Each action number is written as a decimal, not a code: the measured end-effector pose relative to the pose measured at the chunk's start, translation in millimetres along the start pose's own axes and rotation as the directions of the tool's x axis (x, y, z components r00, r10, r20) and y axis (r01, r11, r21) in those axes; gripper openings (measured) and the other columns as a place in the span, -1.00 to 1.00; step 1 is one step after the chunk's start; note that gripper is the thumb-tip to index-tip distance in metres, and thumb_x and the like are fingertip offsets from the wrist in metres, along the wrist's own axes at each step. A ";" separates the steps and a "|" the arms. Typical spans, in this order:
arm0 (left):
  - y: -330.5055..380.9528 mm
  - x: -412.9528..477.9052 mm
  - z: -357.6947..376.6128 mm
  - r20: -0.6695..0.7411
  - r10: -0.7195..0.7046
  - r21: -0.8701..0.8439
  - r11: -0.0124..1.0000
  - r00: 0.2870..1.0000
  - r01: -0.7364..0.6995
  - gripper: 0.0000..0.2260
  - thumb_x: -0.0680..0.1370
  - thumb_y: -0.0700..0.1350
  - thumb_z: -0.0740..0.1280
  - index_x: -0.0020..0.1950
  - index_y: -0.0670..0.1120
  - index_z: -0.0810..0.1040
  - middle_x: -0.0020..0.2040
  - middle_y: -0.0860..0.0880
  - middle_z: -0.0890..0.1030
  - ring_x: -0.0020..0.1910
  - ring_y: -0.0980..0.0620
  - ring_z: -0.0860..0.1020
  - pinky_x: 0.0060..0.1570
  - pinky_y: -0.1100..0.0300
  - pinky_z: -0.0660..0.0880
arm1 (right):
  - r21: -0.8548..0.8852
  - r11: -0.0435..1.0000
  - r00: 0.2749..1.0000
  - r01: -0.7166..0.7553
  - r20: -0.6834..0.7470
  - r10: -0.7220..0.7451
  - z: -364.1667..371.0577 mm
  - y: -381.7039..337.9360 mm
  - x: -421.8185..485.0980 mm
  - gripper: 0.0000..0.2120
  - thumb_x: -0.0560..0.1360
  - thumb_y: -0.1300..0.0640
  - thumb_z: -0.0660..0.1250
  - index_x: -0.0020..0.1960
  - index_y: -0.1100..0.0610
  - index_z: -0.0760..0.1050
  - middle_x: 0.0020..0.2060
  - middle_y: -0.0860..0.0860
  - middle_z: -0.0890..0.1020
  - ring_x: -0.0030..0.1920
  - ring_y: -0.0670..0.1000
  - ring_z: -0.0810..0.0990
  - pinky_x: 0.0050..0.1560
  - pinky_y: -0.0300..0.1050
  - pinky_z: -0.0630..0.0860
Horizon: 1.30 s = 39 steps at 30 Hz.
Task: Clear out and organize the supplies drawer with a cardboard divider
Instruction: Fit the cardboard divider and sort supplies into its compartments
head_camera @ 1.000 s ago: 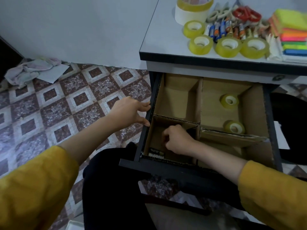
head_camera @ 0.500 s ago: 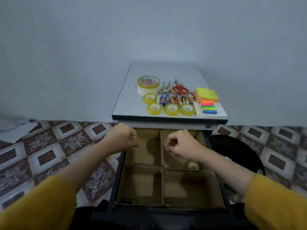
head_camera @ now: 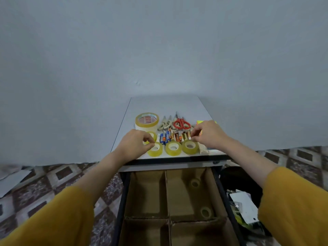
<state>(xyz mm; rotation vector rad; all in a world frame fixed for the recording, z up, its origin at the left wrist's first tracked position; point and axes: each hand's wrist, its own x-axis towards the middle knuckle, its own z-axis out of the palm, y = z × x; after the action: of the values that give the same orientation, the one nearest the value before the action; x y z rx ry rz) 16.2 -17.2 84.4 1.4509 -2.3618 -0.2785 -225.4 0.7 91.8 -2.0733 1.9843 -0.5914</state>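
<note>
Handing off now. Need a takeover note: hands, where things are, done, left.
Left hand pinches the leftmost small tape roll on the tabletop. Right hand has its fingertips at the batteries; grip unclear.
Done: cardboard divider sits in the drawer, with two tape rolls in its back right compartment.
Left: the tabletop rolls, batteries, scissors and big tape roll go into compartments.

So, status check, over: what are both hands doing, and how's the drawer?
Left hand pinching leftmost front tape roll. Right hand at the batteries, grip unclear. Cardboard divider in drawer, two rolls inside. Nothing blocking.
</note>
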 end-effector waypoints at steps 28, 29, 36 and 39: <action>-4.4 94.6 23.3 0.291 0.007 0.293 0.951 0.957 -0.096 -0.65 0.40 -0.14 0.48 0.18 -0.05 0.56 0.15 -0.05 0.57 0.17 -0.03 0.49 0.15 0.06 0.46 | -0.319 0.940 0.974 0.124 0.222 -0.053 8.9 32.4 63.5 -0.73 0.42 0.16 0.40 0.12 0.03 0.61 0.04 -0.04 0.64 0.05 -0.02 0.54 -0.14 -0.20 0.36; -4.8 94.9 23.1 0.289 0.007 0.288 0.953 0.957 -0.094 -0.64 0.40 -0.14 0.48 0.18 -0.05 0.56 0.15 -0.05 0.57 0.17 -0.03 0.49 0.15 0.06 0.46 | -0.312 0.942 0.971 0.122 0.234 -0.048 7.9 32.7 64.4 -0.72 0.41 0.15 0.42 0.11 0.02 0.61 0.03 -0.05 0.64 0.03 -0.03 0.54 -0.13 -0.19 0.37; -6.4 97.3 21.8 0.299 -0.016 0.235 0.970 0.954 -0.057 -0.58 0.39 -0.12 0.50 0.22 -0.09 0.53 0.20 -0.06 0.56 0.19 -0.01 0.49 0.18 0.10 0.45 | -0.357 0.923 0.957 0.143 0.289 -0.037 6.5 31.9 67.8 -0.62 0.34 0.04 0.50 0.15 0.01 0.59 0.05 -0.04 0.63 0.04 -0.02 0.53 -0.13 -0.17 0.37; -7.1 100.3 21.9 0.316 -0.028 0.230 0.972 0.948 -0.048 -0.56 0.38 -0.12 0.50 0.23 -0.09 0.52 0.20 -0.06 0.56 0.19 -0.01 0.49 0.19 0.10 0.45 | -0.374 0.916 0.953 0.147 0.303 -0.029 8.2 31.9 70.0 -0.57 0.34 0.01 0.50 0.19 0.01 0.57 0.06 -0.02 0.62 0.04 0.00 0.53 -0.12 -0.16 0.38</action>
<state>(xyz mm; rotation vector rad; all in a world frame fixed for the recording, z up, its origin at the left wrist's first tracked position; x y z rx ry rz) -28.0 -110.1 81.3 1.6019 -2.7392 -0.2528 -249.9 -71.8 80.9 -2.3192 1.9606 0.1196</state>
